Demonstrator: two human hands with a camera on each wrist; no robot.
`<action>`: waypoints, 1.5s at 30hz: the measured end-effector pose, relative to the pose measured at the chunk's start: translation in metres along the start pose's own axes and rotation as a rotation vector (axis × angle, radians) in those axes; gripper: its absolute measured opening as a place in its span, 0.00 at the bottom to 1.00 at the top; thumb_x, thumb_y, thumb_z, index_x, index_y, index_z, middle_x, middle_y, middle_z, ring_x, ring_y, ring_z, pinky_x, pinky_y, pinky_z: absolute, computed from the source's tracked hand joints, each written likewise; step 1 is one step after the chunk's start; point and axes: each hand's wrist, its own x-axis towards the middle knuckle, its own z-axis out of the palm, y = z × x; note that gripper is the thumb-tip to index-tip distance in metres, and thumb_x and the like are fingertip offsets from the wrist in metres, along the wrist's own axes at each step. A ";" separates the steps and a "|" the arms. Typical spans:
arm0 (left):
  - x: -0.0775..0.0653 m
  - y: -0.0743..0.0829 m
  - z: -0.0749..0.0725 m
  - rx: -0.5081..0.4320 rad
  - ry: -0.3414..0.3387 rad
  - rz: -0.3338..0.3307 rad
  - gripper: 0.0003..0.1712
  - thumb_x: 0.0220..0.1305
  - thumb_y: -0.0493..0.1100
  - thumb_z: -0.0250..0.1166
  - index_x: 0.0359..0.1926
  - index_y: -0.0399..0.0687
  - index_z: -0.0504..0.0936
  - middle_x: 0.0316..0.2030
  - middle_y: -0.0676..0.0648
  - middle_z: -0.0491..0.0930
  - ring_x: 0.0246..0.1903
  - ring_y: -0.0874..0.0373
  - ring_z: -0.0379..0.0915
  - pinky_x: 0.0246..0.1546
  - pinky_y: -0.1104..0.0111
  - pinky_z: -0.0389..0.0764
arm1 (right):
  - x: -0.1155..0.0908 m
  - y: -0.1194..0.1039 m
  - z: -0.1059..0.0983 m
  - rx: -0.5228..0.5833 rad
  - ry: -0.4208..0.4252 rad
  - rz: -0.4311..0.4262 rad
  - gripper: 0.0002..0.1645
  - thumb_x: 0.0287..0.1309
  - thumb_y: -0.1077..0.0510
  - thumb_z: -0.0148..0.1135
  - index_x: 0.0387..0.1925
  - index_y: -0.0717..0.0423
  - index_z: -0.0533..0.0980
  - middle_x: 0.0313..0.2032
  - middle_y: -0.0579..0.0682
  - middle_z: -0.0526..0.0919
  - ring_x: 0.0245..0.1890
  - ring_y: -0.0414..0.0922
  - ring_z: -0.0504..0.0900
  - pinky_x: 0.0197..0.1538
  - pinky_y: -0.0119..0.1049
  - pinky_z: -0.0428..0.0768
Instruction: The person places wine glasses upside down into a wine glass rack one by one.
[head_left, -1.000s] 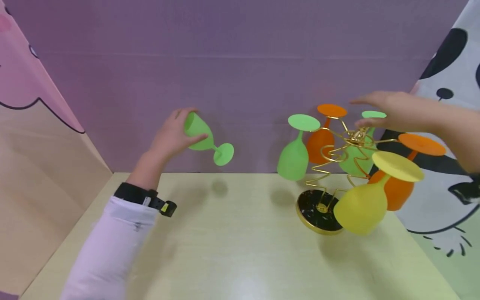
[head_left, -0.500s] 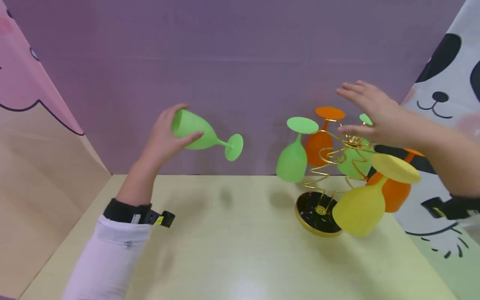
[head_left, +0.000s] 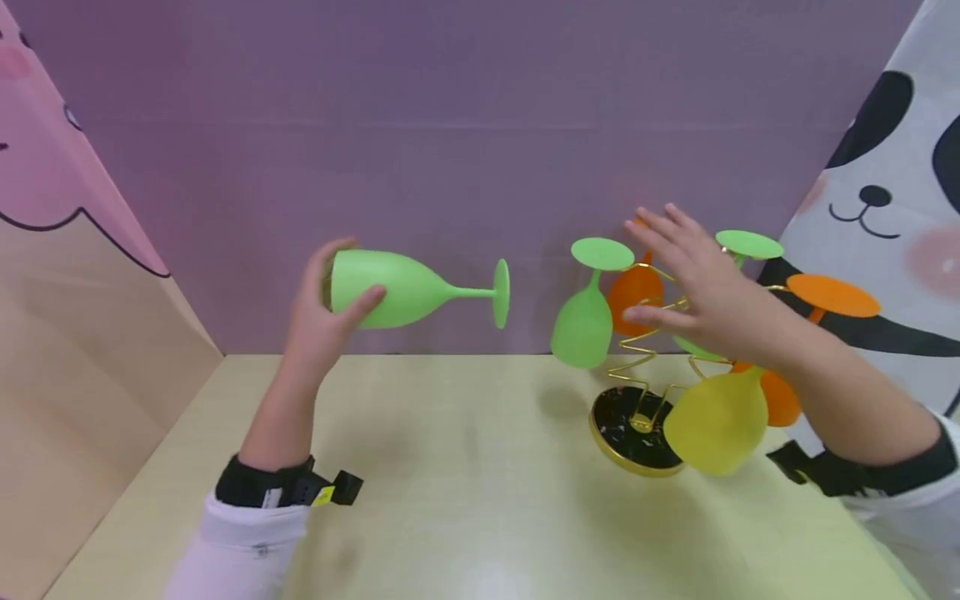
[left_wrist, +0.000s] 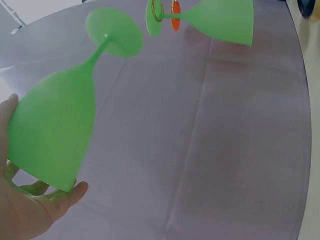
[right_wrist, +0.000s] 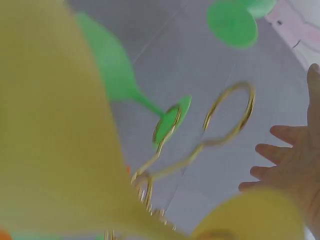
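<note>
My left hand (head_left: 311, 321) grips a light green goblet (head_left: 405, 287) by its bowl, near the rim, thumb on the near side. The goblet lies sideways in the air, its foot pointing right. On the right stands a gold wire rack (head_left: 636, 360) with a round black base (head_left: 626, 429). Upside down from it hang a green goblet (head_left: 583, 329), an orange goblet (head_left: 636, 292) and a yellow goblet (head_left: 716, 425), among several. My right hand (head_left: 705, 304), fingers spread, hovers over the rack and holds nothing. One gold loop (right_wrist: 250, 102) is bare in the right wrist view.
A pale wooden table (head_left: 450, 500) lies below both hands. Behind it rises a purple backdrop (head_left: 450, 167). A panda-printed panel (head_left: 877, 250) stands at the right and a pink-and-beige panel (head_left: 82, 292) at the left.
My left hand has turned the green goblet from tilted foot-down to level, its foot swinging right. My right hand has moved left and down across the rack. The hanging goblets stay in place.
</note>
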 end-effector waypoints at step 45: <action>-0.105 -0.047 0.096 -1.231 -0.628 -0.778 0.45 0.64 0.76 0.42 0.75 0.65 0.46 0.61 0.46 0.70 0.60 0.46 0.72 0.65 0.51 0.68 | -0.034 -0.064 0.164 1.083 0.049 -0.062 0.61 0.54 0.55 0.70 0.76 0.53 0.39 0.76 0.61 0.40 0.74 0.64 0.42 0.72 0.36 0.56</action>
